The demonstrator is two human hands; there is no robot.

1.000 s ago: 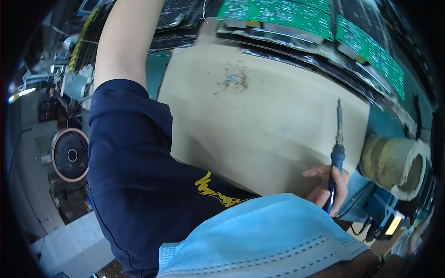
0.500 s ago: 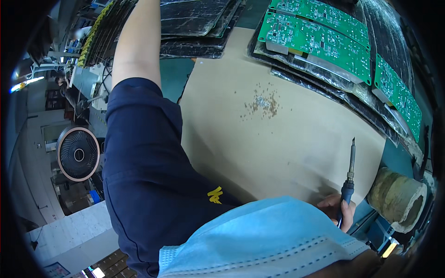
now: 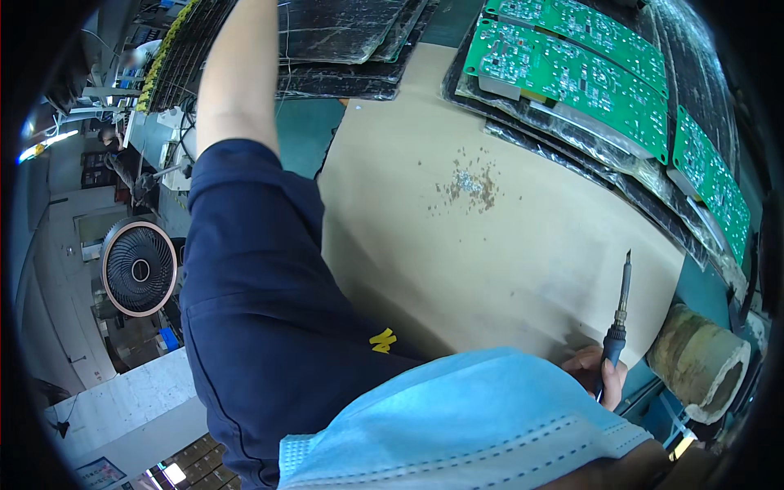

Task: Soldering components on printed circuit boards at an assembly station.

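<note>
My right hand [image 3: 615,381] is closed around the handle of a soldering iron [image 3: 624,298], whose dark tip points up and away from me. A blue mask hides part of that wrist and forearm. The iron is held over the right side of a tan sheet [image 3: 392,196] on the bench, touching nothing at its tip. Small brown and silvery crumbs [image 3: 469,184] are scattered on the sheet. My left arm [image 3: 238,90], in a dark blue sleeve, stretches far forward past the top edge, so my left hand is out of the picture.
Green circuit boards [image 3: 572,82] lie on black trays [image 3: 563,155] at the far right. More black trays [image 3: 327,33] are stacked at the far left, beside upright black racks [image 3: 171,65]. A crusty hollow cylinder [image 3: 694,359] stands right of my right hand. A fan [image 3: 140,269] is at left.
The view has shifted slightly, so the boards and sheet sit a little further right. My left arm has swung slightly leftward. My right hand keeps the soldering iron nearly still.
</note>
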